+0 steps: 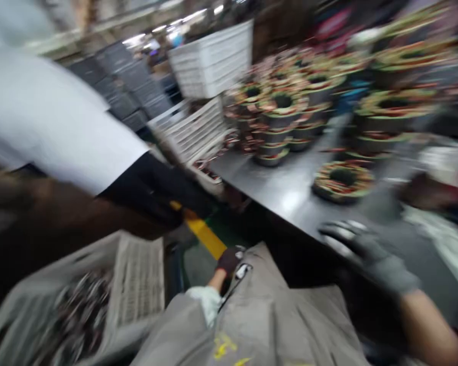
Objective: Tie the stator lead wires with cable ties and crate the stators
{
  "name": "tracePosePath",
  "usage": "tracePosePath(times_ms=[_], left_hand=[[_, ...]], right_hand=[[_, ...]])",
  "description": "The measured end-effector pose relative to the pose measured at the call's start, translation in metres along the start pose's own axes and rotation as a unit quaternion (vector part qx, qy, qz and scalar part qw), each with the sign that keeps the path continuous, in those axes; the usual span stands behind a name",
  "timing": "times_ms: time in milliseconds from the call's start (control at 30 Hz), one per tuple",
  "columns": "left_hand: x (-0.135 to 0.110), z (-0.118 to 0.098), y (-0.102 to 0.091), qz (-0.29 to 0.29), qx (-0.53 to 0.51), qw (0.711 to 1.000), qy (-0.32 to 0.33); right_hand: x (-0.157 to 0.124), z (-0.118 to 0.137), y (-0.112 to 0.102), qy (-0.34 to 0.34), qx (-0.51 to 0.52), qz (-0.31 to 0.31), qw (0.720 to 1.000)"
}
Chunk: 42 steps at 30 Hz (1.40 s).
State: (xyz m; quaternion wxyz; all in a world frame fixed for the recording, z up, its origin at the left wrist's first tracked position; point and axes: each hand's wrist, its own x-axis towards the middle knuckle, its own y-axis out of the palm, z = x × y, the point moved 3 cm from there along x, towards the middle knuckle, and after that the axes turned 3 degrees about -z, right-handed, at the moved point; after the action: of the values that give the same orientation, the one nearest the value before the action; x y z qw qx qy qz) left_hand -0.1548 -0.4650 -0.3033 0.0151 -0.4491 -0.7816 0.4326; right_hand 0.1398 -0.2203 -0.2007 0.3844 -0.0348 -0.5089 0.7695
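While the right grip point(366, 249), gray-gloved, hangs wide open with fingers spread and holding nothing, a wound stator ring point(343, 183) lies flat on the steel bench point(286, 193) at its twelve o'clock, near but not touching. The left grip point(229, 262), dark-gloved and blurred, sits narrow against the gray smock point(259, 315); whether it holds anything cannot be told.
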Motion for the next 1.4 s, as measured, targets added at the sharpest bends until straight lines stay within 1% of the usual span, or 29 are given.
tracePosePath(times_ms=[67, 133, 200, 267, 333, 367, 400, 467, 533, 600, 633, 700, 733, 800, 867, 900, 1000, 1033, 1067, 1100, 1133, 1167, 1200, 1233, 1267, 1300, 1333, 1367, 1400], left_hand=[[0.017, -0.013, -0.009, -0.022, 0.01, 0.998, 0.059], [0.033, -0.027, -0.033, -0.061, 0.011, 0.992, 0.114], [0.043, -0.049, -0.059, -0.101, 0.003, 0.98, 0.171], [0.046, -0.085, -0.077, -0.138, -0.008, 0.961, 0.24], [0.044, -0.134, -0.083, -0.174, -0.007, 0.921, 0.348], [0.043, -0.164, -0.082, -0.197, 0.011, 0.877, 0.439], [0.045, -0.192, -0.079, -0.203, 0.019, 0.847, 0.491], [0.06, -0.244, -0.071, -0.212, 0.041, 0.812, 0.543], [0.081, -0.288, -0.062, -0.231, 0.114, 0.779, 0.571], [0.102, -0.32, -0.05, -0.208, 0.166, 0.756, 0.597], [0.109, -0.332, -0.041, -0.181, 0.19, 0.744, 0.614], [0.119, -0.35, -0.018, -0.115, 0.233, 0.72, 0.644], [0.121, -0.356, -0.006, -0.085, 0.247, 0.715, 0.649], [0.122, -0.362, 0.018, -0.048, 0.254, 0.724, 0.64], [0.117, -0.362, 0.034, -0.035, 0.238, 0.741, 0.627], [0.113, -0.359, 0.038, -0.033, 0.228, 0.745, 0.626], [0.096, -0.344, 0.038, -0.04, 0.202, 0.741, 0.639], [0.09, -0.338, 0.035, -0.045, 0.197, 0.739, 0.643], [0.084, -0.334, 0.031, -0.053, 0.192, 0.74, 0.642], [0.08, -0.331, 0.028, -0.058, 0.184, 0.747, 0.636], [0.078, -0.33, 0.025, -0.061, 0.17, 0.762, 0.622], [0.077, -0.331, 0.022, -0.061, 0.143, 0.786, 0.598], [0.078, -0.333, 0.019, -0.059, 0.1, 0.818, 0.564], [0.08, -0.336, 0.017, -0.049, 0.034, 0.853, 0.519], [0.084, -0.339, 0.014, -0.026, -0.061, 0.887, 0.457], [0.089, -0.341, 0.013, 0.006, -0.173, 0.908, 0.382], [0.093, -0.342, 0.012, 0.042, -0.281, 0.91, 0.302], [0.097, -0.342, 0.012, 0.077, -0.368, 0.898, 0.23], [0.099, -0.341, 0.011, 0.105, -0.428, 0.881, 0.173]], right_hand=[[-0.019, -0.003, -0.025, 0.074, -0.05, -0.023, 0.996], [-0.029, -0.012, -0.041, 0.163, -0.1, -0.056, 0.98], [-0.038, -0.02, -0.049, 0.228, -0.136, -0.092, 0.96], [-0.046, -0.024, -0.052, 0.262, -0.153, -0.114, 0.946], [-0.052, -0.023, -0.053, 0.272, -0.154, -0.118, 0.943], [-0.054, -0.022, -0.053, 0.271, -0.152, -0.116, 0.944], [-0.055, -0.021, -0.053, 0.268, -0.151, -0.114, 0.945], [-0.056, -0.02, -0.053, 0.257, -0.152, -0.11, 0.948], [-0.056, -0.019, -0.052, 0.244, -0.154, -0.114, 0.951], [-0.058, -0.02, -0.047, 0.233, -0.151, -0.124, 0.953], [-0.059, -0.022, -0.045, 0.229, -0.147, -0.131, 0.953], [-0.057, -0.029, -0.04, 0.229, -0.126, -0.155, 0.953], [-0.054, -0.033, -0.04, 0.236, -0.107, -0.175, 0.95], [-0.039, -0.04, -0.045, 0.259, -0.062, -0.223, 0.938], [-0.014, -0.042, -0.054, 0.257, -0.034, -0.248, 0.933], [0.002, -0.04, -0.059, 0.236, -0.032, -0.24, 0.941], [0.043, -0.028, -0.065, 0.138, -0.035, -0.148, 0.979], [0.051, -0.026, -0.065, 0.127, -0.016, -0.132, 0.983], [0.056, -0.026, -0.066, 0.139, 0.024, -0.139, 0.98], [0.057, -0.029, -0.067, 0.174, 0.085, -0.165, 0.967], [0.056, -0.036, -0.067, 0.226, 0.158, -0.208, 0.938], [0.053, -0.043, -0.066, 0.282, 0.228, -0.255, 0.896], [0.05, -0.051, -0.064, 0.33, 0.282, -0.295, 0.851], [0.046, -0.059, -0.062, 0.365, 0.315, -0.324, 0.814], [0.043, -0.065, -0.06, 0.387, 0.328, -0.342, 0.791], [0.041, -0.069, -0.058, 0.401, 0.328, -0.353, 0.779], [0.04, -0.073, -0.056, 0.41, 0.324, -0.358, 0.774], [0.039, -0.075, -0.055, 0.417, 0.322, -0.358, 0.771], [0.038, -0.076, -0.053, 0.425, 0.327, -0.357, 0.765]])
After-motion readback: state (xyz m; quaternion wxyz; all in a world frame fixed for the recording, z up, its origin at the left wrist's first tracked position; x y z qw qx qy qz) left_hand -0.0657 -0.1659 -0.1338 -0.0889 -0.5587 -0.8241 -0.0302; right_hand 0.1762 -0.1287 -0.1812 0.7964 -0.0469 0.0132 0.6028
